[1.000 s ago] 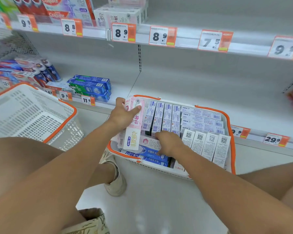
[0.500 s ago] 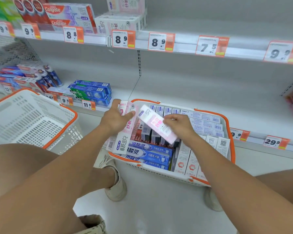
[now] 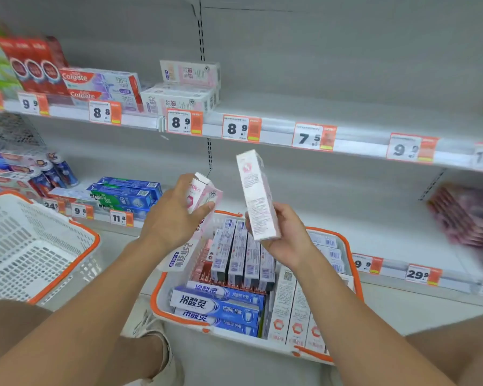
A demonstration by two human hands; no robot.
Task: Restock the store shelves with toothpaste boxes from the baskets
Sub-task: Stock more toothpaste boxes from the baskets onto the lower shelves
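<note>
Head view: looking down over both forearms at store shelving and two baskets on the floor.
Landmark: white plastic basket with orange rim [image 3: 356, 277], low in the middle, packed with toothpaste boxes.
Basket contents: blue-and-white boxes [image 3: 218, 305] lying flat at the near-left; grey-white boxes [image 3: 241, 253] standing on end in the middle; white boxes with red hexagon marks [image 3: 296, 313] at the near-right.
Left hand [image 3: 169, 218]: above the basket's left edge, fingers curled round a bunch of pink-and-white toothpaste boxes [image 3: 202, 195] (exact count not clear), held tilted.
Right hand [image 3: 286, 238]: above the basket's middle, gripping the lower end of a single tall pink-and-white toothpaste box [image 3: 255, 193], nearly upright.
Two held lots: near each other, not touching.
Second basket: white perforated plastic basket with orange rim [image 3: 76, 227], left of the landmark.
Upper shelf [image 3: 346, 112]: above the landmark; matching pink-and-white boxes stacked [image 3: 187, 90] up and to the left, red-and-white Colgate boxes [image 3: 101, 84] further left.
Price tags [image 3: 241, 129]: white and orange, along the shelf edge.
Lower shelf: blue and green boxes [image 3: 126, 193] left of the landmark.
</note>
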